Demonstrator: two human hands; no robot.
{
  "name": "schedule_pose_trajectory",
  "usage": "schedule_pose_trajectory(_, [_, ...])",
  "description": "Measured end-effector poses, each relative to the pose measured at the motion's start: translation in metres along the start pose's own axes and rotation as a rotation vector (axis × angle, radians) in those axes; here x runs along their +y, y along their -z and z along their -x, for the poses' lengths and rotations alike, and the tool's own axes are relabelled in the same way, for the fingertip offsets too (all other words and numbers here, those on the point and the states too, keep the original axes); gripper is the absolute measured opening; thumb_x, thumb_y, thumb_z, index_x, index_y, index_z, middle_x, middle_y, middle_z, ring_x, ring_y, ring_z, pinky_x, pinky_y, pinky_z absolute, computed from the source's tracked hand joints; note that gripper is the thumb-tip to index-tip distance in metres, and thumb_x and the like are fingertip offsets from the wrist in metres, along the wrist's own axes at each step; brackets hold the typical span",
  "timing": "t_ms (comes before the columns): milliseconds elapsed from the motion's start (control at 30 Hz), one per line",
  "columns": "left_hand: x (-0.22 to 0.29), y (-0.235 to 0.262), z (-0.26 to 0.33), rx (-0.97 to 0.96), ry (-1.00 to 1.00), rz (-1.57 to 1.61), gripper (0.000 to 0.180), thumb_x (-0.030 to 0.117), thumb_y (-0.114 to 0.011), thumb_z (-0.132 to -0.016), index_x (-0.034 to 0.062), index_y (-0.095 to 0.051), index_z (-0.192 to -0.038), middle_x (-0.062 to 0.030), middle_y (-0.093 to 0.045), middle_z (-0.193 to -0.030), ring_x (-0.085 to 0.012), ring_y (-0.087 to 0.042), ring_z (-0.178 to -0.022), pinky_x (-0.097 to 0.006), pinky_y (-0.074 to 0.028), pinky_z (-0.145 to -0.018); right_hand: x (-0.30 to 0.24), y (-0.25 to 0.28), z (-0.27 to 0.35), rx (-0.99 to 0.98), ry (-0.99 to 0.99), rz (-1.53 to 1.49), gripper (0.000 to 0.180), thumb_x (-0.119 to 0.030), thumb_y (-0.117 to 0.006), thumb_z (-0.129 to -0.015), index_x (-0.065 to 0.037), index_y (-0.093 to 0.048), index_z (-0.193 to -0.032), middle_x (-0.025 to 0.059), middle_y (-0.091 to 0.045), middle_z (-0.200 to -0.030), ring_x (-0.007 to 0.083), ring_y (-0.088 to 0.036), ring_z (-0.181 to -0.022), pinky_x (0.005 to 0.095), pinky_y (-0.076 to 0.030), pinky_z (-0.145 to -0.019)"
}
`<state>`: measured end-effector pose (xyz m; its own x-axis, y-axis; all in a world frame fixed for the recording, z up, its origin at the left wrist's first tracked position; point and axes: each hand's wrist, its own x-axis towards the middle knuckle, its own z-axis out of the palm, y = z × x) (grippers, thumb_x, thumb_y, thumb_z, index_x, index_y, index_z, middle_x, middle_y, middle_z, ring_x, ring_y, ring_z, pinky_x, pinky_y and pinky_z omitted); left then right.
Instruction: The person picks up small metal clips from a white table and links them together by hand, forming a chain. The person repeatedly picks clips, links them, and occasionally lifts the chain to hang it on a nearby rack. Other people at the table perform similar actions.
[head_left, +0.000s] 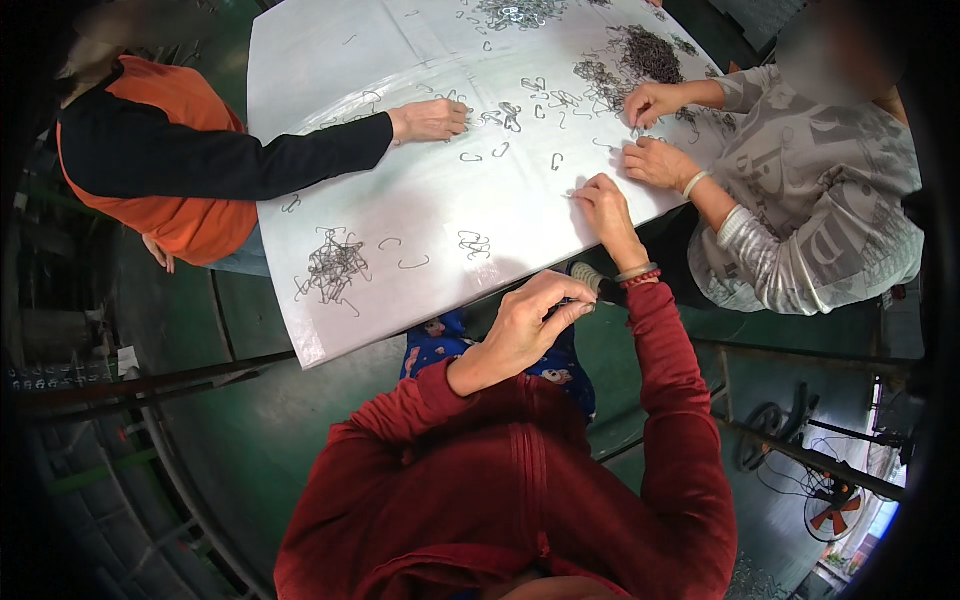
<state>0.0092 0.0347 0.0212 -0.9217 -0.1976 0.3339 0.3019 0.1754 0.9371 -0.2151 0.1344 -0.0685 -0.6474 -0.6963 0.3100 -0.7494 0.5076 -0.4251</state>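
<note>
My left hand [522, 328] is held in front of the table's near edge, thumb and fingers pinched together. A small dark bit shows at the fingertips, too little to name. Above the table's near right edge, my right hand [609, 215] has its fingers drawn together in a pinch; what they hold, if anything, is too small to make out. The nearest loose piece to it is a bent wire hook [557, 161] on the white tabletop [400, 215]. A small cluster of wire hooks [474, 244] lies near the front edge, to the left of my right hand.
A tangled pile of hooks [335, 266] sits at the near left corner; a dense dark pile [652, 55] is at the far right. One person's hand [432, 120] reaches across from the left. Another person's hands [660, 160] work at the right edge. A fan [833, 514] stands lower right.
</note>
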Motion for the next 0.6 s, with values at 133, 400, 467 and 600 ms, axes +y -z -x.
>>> schedule_pose_trajectory(133, [-0.006,0.0,-0.001,0.001,-0.015,-0.013,0.01,-0.004,-0.064,-0.086,-0.001,-0.064,-0.095,-0.0107,-0.068,-0.096,-0.0174,-0.066,-0.089,-0.03,-0.053,-0.077,-0.031,0.039,0.018,0.073,-0.393,-0.66,0.015,-0.004,-0.07,-0.081,-0.001,-0.074,-0.095,0.0036,-0.062,-0.082,0.0089,-0.055,-0.066,0.0239,-0.044,-0.057])
schedule_pose_trajectory(400, [-0.019,0.003,-0.012,0.062,0.212,0.075,0.012,0.001,-0.065,-0.088,-0.0003,-0.065,-0.1,-0.0069,-0.07,-0.095,-0.0133,-0.066,-0.088,-0.026,-0.052,-0.078,-0.127,0.107,0.088,0.19,-0.372,-1.093,0.016,0.014,-0.07,-0.075,0.007,-0.067,-0.089,0.0109,-0.064,-0.084,0.013,-0.061,-0.064,0.0232,-0.051,-0.055])
schedule_pose_trajectory(467, [-0.02,0.003,-0.016,0.048,0.203,0.083,0.013,0.002,-0.065,-0.088,0.0004,-0.065,-0.1,-0.0066,-0.07,-0.094,-0.0128,-0.066,-0.087,-0.026,-0.052,-0.078,-0.134,0.099,0.089,0.217,-0.329,-1.07,0.014,0.014,-0.069,-0.077,0.006,-0.067,-0.087,0.0106,-0.063,-0.084,0.0133,-0.061,-0.066,0.0227,-0.051,-0.054])
schedule_pose_trajectory(600, [-0.019,0.004,-0.019,0.02,0.174,0.068,0.012,0.004,-0.065,-0.088,0.0008,-0.065,-0.1,-0.0082,-0.069,-0.095,-0.0141,-0.066,-0.087,-0.027,-0.052,-0.077,-0.128,0.086,0.085,0.315,-0.399,-1.123,0.016,0.014,-0.069,-0.077,0.005,-0.066,-0.09,0.0094,-0.063,-0.084,0.0126,-0.061,-0.068,0.0221,-0.049,-0.053])
